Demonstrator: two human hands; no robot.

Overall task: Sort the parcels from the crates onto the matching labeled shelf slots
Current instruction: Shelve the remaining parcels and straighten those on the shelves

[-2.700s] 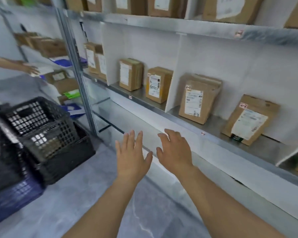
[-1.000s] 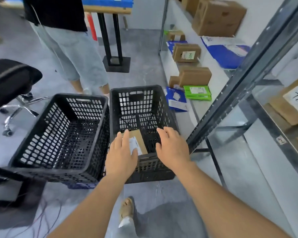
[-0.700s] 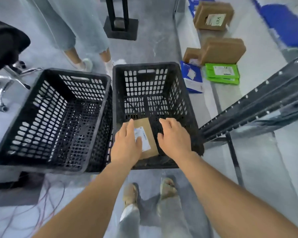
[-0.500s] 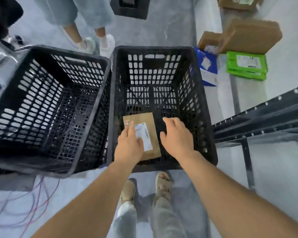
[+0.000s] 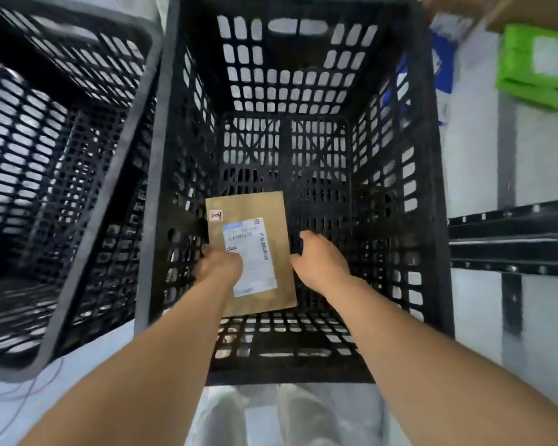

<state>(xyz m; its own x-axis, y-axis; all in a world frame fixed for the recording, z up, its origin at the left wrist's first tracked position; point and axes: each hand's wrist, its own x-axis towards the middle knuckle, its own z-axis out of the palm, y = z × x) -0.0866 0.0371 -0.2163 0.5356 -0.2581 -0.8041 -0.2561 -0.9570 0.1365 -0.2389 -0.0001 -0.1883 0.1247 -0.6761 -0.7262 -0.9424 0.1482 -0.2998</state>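
A flat brown parcel (image 5: 253, 209) with a white address label and a small red sticker lies tilted inside the black lattice crate (image 5: 437, 188), against its near-left side. My left hand (image 5: 220, 266) is down in the crate, with its fingers curled over the parcel's lower left edge. My right hand (image 5: 319, 259) is also inside, just right of the parcel's right edge. Its fingers are bent and a narrow dark gap separates them from the cardboard. I see nothing else in this crate.
A second black crate (image 5: 78, 149) stands touching on the left. On the low shelf at the right lie a green parcel (image 5: 535, 66) and a blue one (image 5: 442, 56). A dark shelf beam (image 5: 512, 239) juts in from the right. My legs (image 5: 287, 416) stand at the crate's near wall.
I turned from the shelf to the crates and bent low over the right one. Both hands went down inside, and my left hand closed on the parcel's left edge.
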